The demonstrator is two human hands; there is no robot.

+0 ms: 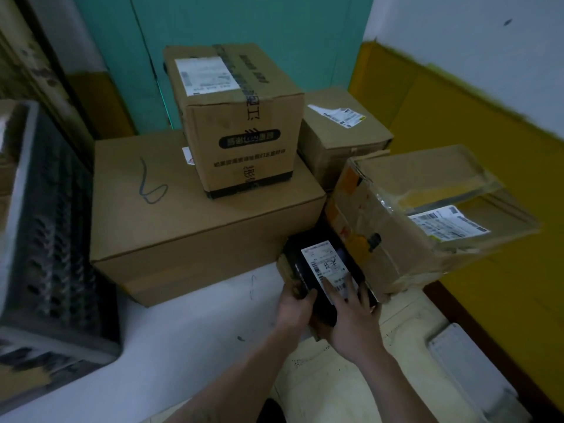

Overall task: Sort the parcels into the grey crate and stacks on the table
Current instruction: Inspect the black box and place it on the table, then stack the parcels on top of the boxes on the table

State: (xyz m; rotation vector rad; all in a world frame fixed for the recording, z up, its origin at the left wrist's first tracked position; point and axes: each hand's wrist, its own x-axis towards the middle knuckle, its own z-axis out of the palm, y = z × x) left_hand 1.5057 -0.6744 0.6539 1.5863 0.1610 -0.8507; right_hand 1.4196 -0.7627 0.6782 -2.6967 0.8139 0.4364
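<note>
At the table's left edge stands the grey slatted plastic crate, well apart from the parcel in hand. Toward the far edge of the white table lies a large flat brown cardboard box with a pen scrawl like a "6" on its lid. On it sits a medium cardboard box with black printed tape, a white label and Chinese print too blurred to read.

In the gap to its right is the small black parcel, and its white barcode label is also illegible. The left hand curls round the parcel's left side. The right hand lies spread over the near end with its fingers flat on the label, and I cannot tell whether the thumb hooks beneath or whether the parcel touches the table.

Behind is a small plain cardboard box with a peeling label. At the right edge tilts a battered, tape-wrapped cardboard box.

The likely trouble is that the parcel sits just beside that leaning box, so lifting it out carelessly could nudge the box off the edge. Held only at its near end, the parcel may also tip forward.
</note>
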